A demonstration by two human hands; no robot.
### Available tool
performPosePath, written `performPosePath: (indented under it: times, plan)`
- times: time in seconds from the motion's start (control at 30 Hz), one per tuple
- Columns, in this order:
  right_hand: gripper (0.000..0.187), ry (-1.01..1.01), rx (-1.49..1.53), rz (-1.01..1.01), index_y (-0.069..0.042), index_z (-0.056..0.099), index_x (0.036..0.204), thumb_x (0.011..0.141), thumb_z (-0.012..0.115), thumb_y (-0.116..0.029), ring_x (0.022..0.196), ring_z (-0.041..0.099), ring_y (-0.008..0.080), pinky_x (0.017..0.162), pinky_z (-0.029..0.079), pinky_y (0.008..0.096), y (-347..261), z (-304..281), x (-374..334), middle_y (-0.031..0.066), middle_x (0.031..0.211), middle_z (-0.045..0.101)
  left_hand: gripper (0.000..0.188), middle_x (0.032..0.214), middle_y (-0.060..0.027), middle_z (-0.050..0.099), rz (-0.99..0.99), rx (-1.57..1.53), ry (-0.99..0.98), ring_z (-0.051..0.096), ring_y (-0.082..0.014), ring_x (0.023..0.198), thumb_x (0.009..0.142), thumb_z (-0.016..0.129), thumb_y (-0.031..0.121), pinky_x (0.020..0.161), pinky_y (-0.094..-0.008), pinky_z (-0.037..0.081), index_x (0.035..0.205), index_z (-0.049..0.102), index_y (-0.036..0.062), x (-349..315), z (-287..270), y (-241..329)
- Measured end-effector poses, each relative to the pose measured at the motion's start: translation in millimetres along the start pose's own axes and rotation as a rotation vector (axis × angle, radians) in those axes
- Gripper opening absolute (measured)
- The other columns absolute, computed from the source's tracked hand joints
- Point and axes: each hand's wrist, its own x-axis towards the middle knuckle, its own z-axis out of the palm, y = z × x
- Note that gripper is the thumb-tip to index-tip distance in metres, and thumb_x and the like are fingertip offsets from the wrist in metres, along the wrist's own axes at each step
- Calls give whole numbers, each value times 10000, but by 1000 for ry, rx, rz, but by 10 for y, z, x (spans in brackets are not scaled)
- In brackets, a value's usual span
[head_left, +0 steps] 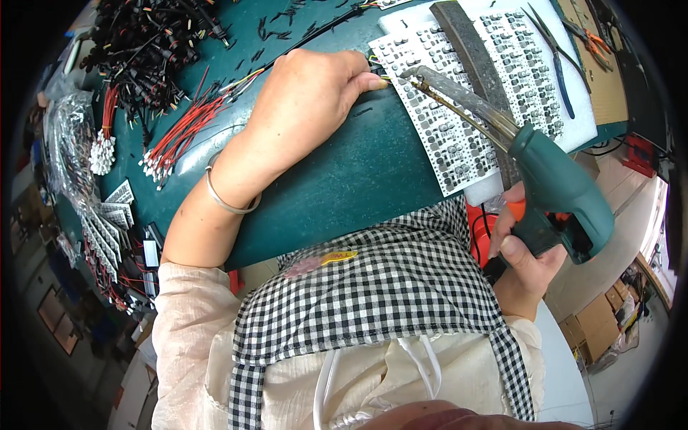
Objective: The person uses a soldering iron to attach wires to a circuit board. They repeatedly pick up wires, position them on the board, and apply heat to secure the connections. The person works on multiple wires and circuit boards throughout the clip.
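My left hand [312,93] is closed in a pinch on a thin cable [380,74] whose bared wire ends lie at the left edge of a white circuit board panel [466,140]. My right hand [530,261] wraps round the handle of a dark green soldering gun [566,190]. Its long metal tip [459,115] points left across the panel, close to the cable end. The exact contact of tip and wire is too small to tell. A dark grey bar [469,46] lies across the panel, which rests on white foam [580,129].
Red wires with white connectors [179,140] lie left of my forearm, and a heap of black cables [147,54] is behind them. Long-nose pliers [555,64] lie on the foam; orange-handled cutters [591,44] lie beyond. Small black pieces [276,32] are scattered on the green table [337,186].
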Motion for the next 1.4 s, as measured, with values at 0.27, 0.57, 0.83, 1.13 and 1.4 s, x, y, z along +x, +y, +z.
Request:
performPosePath:
  times: [0.27, 0.57, 0.83, 1.13, 1.4]
  plan:
    - [670, 6, -41, -46, 97, 413, 1233, 723, 786, -124, 525, 528, 145, 412, 437, 249, 70, 40, 11, 168, 1023, 537, 183, 596, -137, 577, 28, 91, 37, 575, -309, 526, 840, 699, 210, 495, -367, 453, 797, 648, 39, -14, -15, 55]
    - [601, -1, -74, -22, 87, 460, 1215, 720, 768, -60, 595, 567, 157, 486, 470, 254, 65, 74, 16, 176, 1049, 569, 181, 646, -121, 599, 64, 185, 19, 602, -306, 576, 828, 694, 196, 511, -388, 474, 770, 616, 44, -41, -34, 84]
    - [566, 71, -124, -10, 107, 461, 1186, 731, 751, -63, 554, 554, 152, 457, 458, 237, 31, 153, -20, 176, 997, 573, 146, 675, -100, 619, 94, 186, 28, 611, -301, 594, 817, 693, 179, 518, -385, 489, 787, 623, 54, -50, -42, 83]
    - [585, 73, -23, 0, 138, 437, 1136, 742, 747, -164, 431, 479, 138, 395, 393, 235, -100, 167, 78, 73, 581, 492, 165, 657, -96, 607, 109, 193, 52, 607, -294, 583, 812, 695, 178, 504, -383, 479, 764, 600, 51, -47, -37, 94]
    - [681, 39, -2, -97, 174, 388, 1205, 768, 746, -206, 391, 456, 135, 362, 376, 232, -99, 33, 139, 67, 536, 466, 167, 657, -98, 605, 105, 180, 39, 606, -298, 587, 815, 690, 176, 502, -386, 474, 758, 596, 50, -48, -40, 87]
